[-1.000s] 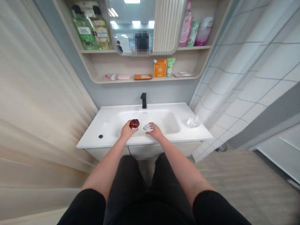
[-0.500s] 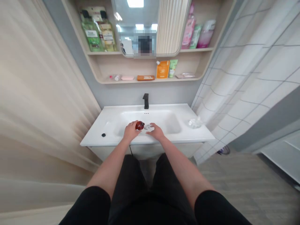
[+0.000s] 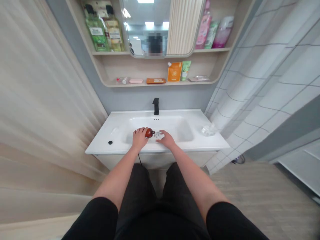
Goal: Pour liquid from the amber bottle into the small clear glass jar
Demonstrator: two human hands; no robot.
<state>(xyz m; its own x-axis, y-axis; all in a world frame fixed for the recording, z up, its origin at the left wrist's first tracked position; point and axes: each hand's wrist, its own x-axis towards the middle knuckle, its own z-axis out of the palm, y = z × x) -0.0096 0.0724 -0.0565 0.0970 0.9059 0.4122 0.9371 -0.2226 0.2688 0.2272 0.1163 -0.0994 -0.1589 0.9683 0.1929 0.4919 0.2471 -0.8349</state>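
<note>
While left fingers [image 3: 141,129] hold bottle [image 3: 149,133], shelf labels [image 3: 96,31] blurred.

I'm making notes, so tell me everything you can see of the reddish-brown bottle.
The bottle looks glossy, glass or plastic, with a rounded reddish-brown body and narrow dark neck. The left hand grips it tipped sideways over the sink, hiding its other end. Its neck points toward the clear item in the right hand; whether they touch is unclear.

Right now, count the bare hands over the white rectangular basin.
2: the left hand grips a shiny reddish-brown bottle; the right hand, beside it, holds a small clear object. No others show there.
</note>
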